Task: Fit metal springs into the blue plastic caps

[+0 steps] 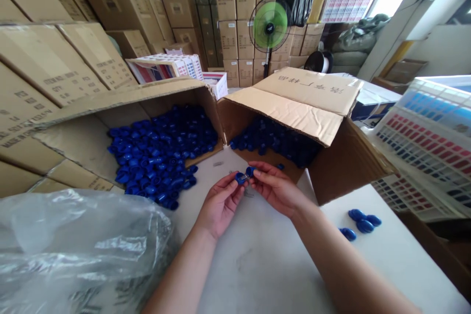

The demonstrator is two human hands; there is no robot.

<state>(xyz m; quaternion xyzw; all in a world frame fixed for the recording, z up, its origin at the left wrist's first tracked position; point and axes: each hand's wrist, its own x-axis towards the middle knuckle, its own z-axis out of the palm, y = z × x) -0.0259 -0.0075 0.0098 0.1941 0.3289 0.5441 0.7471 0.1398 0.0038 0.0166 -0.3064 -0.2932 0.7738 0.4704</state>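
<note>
My left hand (221,204) pinches a small blue plastic cap (241,178) with a ribbed silver metal piece on it. My right hand (274,188) holds a second blue part (250,171) against that cap, and the two touch at the fingertips. Just ahead of my hands, an open cardboard box (209,103) holds a heap of loose blue caps (158,157). A second open box (324,103) holds more blue caps (272,140), partly hidden under its flap. Several rounded blue pieces (360,221) lie on the white table (265,270) to the right of my right arm.
A crumpled clear plastic bag (73,250) lies at the near left of the table. Printed colour-chart cartons (430,147) stand at the right. Stacked cardboard cartons (235,19) and a green standing fan (270,24) fill the background.
</note>
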